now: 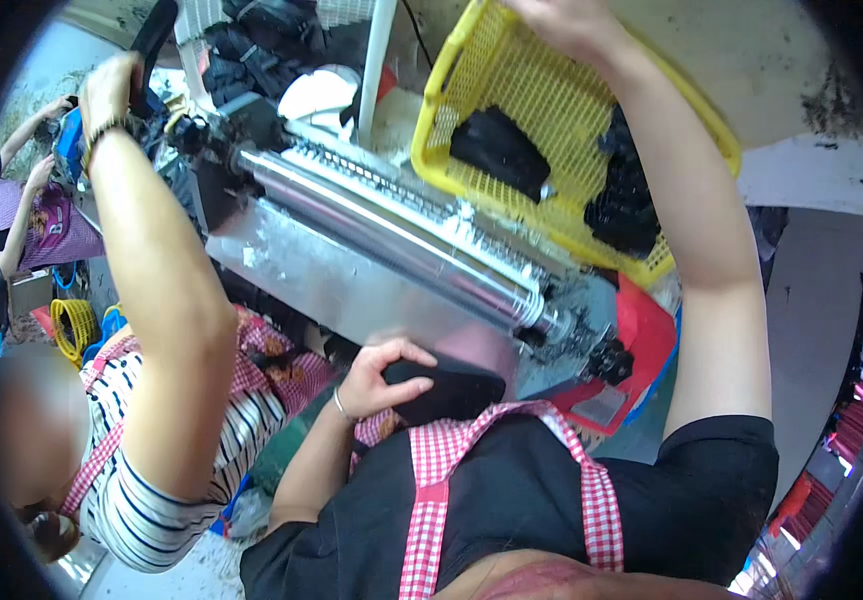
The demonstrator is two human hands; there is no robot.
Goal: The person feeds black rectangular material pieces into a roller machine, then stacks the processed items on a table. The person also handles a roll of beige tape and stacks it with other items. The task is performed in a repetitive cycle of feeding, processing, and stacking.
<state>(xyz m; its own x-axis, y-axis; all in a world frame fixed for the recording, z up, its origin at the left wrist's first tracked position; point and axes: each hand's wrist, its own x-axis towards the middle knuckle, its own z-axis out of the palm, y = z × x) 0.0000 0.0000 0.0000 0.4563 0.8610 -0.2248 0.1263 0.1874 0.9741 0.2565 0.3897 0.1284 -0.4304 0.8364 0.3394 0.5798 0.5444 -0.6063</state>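
Observation:
My left hand is closed with thumb and fingers on the edge of a smooth, dark, rounded piece, close to my body and just in front of a metal machine. What exactly the piece is, I cannot make out. My right arm stretches far forward over a yellow mesh basket. At the basket's far rim is my right hand, its fingers cut off by the picture's top edge. Inside the basket lie black pieces, apparently fabric or leather, with more black pieces under my forearm.
The machine has a shiny roller and a flat metal plate. A red panel stands at its right end. On the left, a co-worker in a striped shirt reaches to a dark item. A white crate holds black pieces.

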